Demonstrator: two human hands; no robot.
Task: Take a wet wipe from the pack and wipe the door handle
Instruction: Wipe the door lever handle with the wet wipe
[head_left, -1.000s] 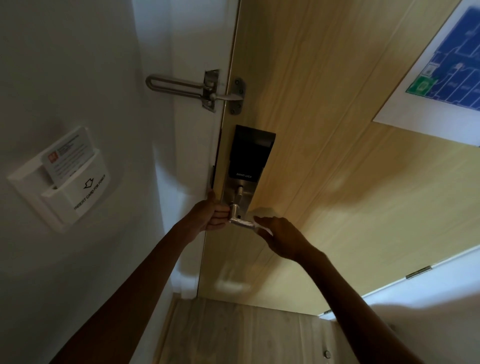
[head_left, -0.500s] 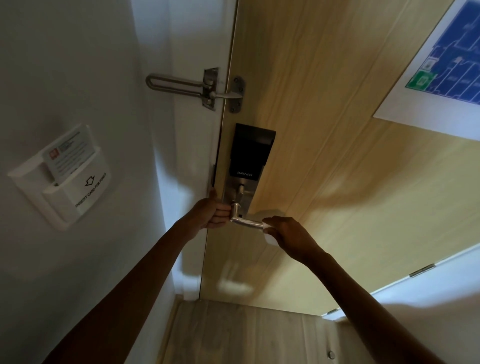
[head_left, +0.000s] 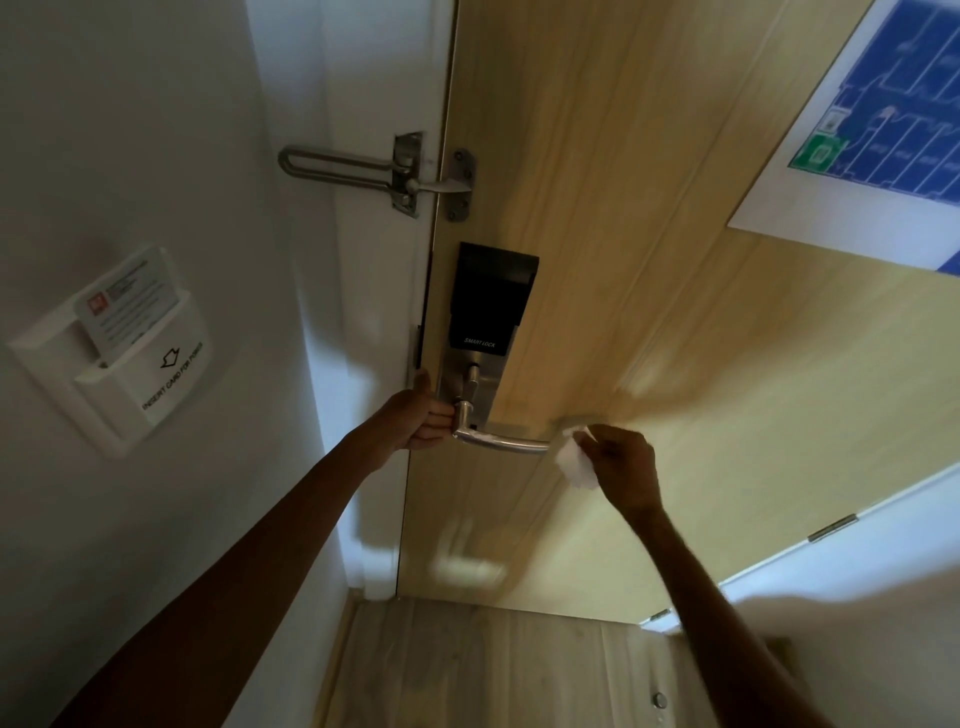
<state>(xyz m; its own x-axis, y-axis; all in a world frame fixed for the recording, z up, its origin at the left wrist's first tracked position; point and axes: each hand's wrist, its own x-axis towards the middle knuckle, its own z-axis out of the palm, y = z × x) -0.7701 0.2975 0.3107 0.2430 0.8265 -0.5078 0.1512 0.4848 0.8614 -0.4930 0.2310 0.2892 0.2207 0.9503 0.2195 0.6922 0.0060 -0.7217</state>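
Note:
A silver lever door handle (head_left: 501, 440) juts from the metal plate of a black smart lock (head_left: 491, 301) on a light wooden door (head_left: 649, 260). My left hand (head_left: 421, 418) grips the door's edge beside the handle's base, its fingers touching the lock plate. My right hand (head_left: 621, 462) pinches a crumpled white wet wipe (head_left: 574, 457) right at the free tip of the handle. The wipe pack is not in view.
A metal swing-bar door guard (head_left: 374, 171) spans frame and door above the lock. A white key-card holder (head_left: 119, 343) with a card sits on the left wall. A blue floor-plan sign (head_left: 883, 119) hangs upper right. Wooden floor (head_left: 493, 670) lies below.
My right hand has slid the wipe rightward along the lever, from near its middle out to its tip. My left hand has stayed on the door edge.

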